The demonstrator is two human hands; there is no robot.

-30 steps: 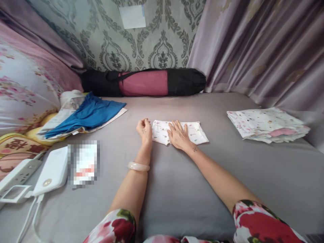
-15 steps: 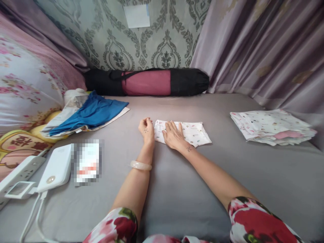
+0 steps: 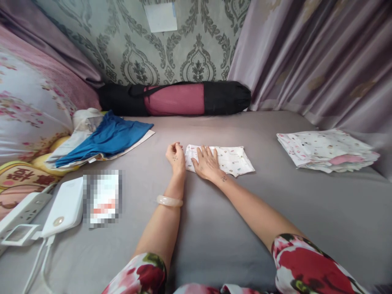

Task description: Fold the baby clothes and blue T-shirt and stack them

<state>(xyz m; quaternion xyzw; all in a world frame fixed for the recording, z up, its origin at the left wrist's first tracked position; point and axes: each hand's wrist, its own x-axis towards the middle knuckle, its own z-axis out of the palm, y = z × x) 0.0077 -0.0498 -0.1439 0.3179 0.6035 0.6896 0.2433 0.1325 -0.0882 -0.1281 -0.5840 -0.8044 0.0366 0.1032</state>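
A small folded white cloth [image 3: 232, 157] with a coloured print lies flat on the grey bed sheet [image 3: 214, 228]. My right hand [image 3: 206, 163] rests palm down on the cloth's left part, fingers stretched out flat. Just left of the cloth's left edge sits my left hand [image 3: 175, 154], its fingers curled in a pinch at that edge; whether it grips the edge is hidden. A pale bangle circles my left wrist.
A stack of similar printed cloths [image 3: 326, 149] lies at the right. A black and pink rolled bag [image 3: 174, 98] lies against the wall. At the left are a blue garment [image 3: 107, 136], pillows, a white power bank [image 3: 63, 208] and a power strip [image 3: 18, 212].
My right hand has slid leftward across the folded cloth towards my left hand. My left hand has stayed at the cloth's left edge.
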